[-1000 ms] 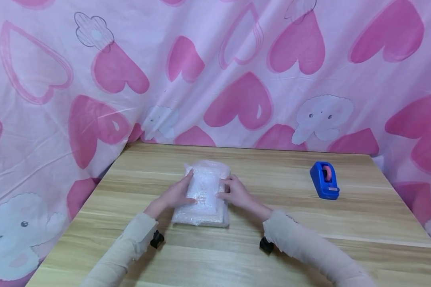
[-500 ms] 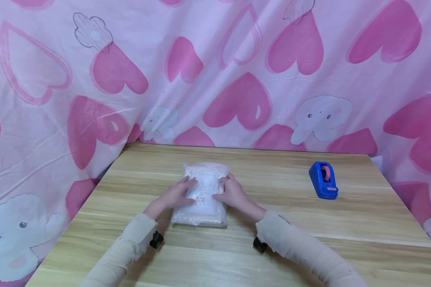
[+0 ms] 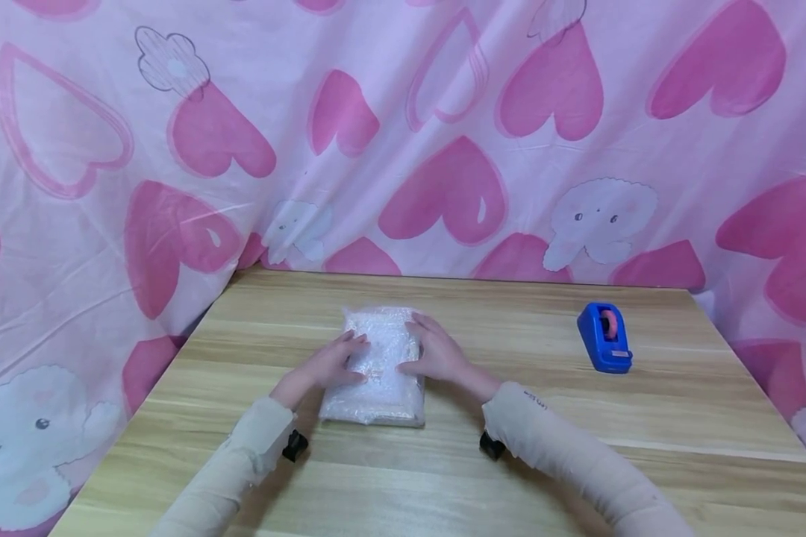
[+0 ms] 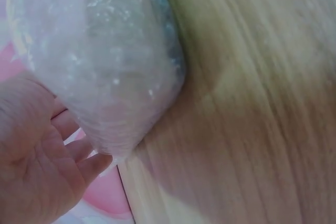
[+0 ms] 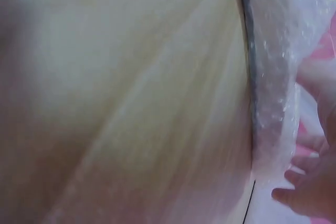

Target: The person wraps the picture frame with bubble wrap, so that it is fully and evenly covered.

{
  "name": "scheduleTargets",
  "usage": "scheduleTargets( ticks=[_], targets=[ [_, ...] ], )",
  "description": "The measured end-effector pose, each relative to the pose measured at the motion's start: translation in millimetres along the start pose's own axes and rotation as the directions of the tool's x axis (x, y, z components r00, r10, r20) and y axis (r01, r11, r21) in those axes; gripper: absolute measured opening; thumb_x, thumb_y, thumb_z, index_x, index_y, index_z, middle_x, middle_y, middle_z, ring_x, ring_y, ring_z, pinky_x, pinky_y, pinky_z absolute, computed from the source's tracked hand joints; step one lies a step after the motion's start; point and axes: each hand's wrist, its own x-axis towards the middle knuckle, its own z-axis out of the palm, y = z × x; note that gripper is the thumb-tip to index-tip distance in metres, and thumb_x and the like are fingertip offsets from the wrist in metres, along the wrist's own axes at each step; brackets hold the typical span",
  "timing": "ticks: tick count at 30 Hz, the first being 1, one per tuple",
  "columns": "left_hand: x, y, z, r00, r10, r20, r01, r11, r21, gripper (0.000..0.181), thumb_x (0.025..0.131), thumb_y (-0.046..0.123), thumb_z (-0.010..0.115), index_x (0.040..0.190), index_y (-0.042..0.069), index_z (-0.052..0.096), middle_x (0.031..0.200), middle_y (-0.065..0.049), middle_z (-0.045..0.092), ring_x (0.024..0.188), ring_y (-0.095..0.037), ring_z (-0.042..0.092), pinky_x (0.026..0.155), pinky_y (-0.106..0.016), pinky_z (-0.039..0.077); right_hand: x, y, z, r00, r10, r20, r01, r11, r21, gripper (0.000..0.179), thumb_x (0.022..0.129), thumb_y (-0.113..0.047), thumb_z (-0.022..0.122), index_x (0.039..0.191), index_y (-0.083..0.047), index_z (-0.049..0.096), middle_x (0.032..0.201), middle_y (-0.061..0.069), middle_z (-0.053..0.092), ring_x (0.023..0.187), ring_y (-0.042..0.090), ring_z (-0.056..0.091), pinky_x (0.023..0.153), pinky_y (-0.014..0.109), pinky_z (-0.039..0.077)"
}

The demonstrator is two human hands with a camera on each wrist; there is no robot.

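On the wooden table lies a flat rectangular package in clear bubble wrap, its contents blurred by the layers. My left hand rests along its left side, thumb on the upper face and fingers spread farther up. At the right side, my right hand touches the wrap with spread fingers, the thumb lying on top. Close up in the left wrist view, relaxed fingers of the left hand meet the wrap's edge. The right wrist view has the right hand's loosely bent fingers beside the wrap.
A blue tape dispenser with a pink roll stands to the right on the wooden table. A pink cloth with hearts hangs behind and along both sides of the tabletop. A black wrist device sits beneath each sleeve.
The raised far flap of bubble wrap has settled lower. My right hand's fingers have shifted up along the right edge and spread wider; the left fingers have drawn slightly nearer.
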Motion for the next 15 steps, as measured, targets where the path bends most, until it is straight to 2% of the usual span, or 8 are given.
scheduleTargets(
  ticks=[4,7,11,15],
  targets=[
    [1.0,-1.7,2.5,0.997,0.067,-0.033,-0.067,0.998,0.009,0.067,0.077,0.013,0.070,0.133,-0.004,0.039,0.143,-0.023,0.026,0.131,-0.046,0.018,0.104,-0.057,0.020,3.3,6,0,0.996,-0.045,0.077,0.045,0.999,0.008,0.079,0.070,-0.039,0.075,0.130,0.003,0.045,0.142,0.024,0.028,0.133,0.040,0.020,0.107,0.050,0.021],
    [2.2,-2.2,3.8,0.993,0.116,-0.036,-0.115,0.993,0.022,0.064,0.077,0.009,0.069,0.133,-0.003,0.040,0.143,-0.024,0.026,0.128,-0.050,0.018,0.101,-0.060,0.022,7.8,7,-1,0.993,-0.042,0.112,0.045,0.999,-0.024,0.079,0.070,-0.043,0.074,0.129,0.001,0.047,0.142,0.024,0.029,0.133,0.040,0.020,0.107,0.050,0.020],
    [1.8,0.7,3.5,0.993,0.121,0.004,-0.122,0.992,0.041,0.055,0.079,0.005,0.065,0.130,0.001,0.046,0.138,-0.021,0.035,0.127,-0.055,0.013,0.096,-0.067,0.022,14.2,5,-2,0.985,-0.029,0.171,0.050,0.991,-0.122,0.080,0.070,-0.050,0.071,0.130,-0.003,0.048,0.142,0.023,0.030,0.134,0.036,0.021,0.110,0.045,0.016],
    [2.3,2.9,3.6,0.993,0.118,0.031,-0.120,0.991,0.065,0.051,0.080,0.003,0.063,0.129,0.002,0.048,0.137,-0.021,0.037,0.126,-0.057,0.012,0.095,-0.069,0.019,15.2,2,-4,0.976,-0.042,0.212,0.081,0.981,-0.178,0.079,0.072,-0.052,0.068,0.130,-0.002,0.047,0.141,0.024,0.030,0.133,0.036,0.022,0.111,0.044,0.014]
  ],
)
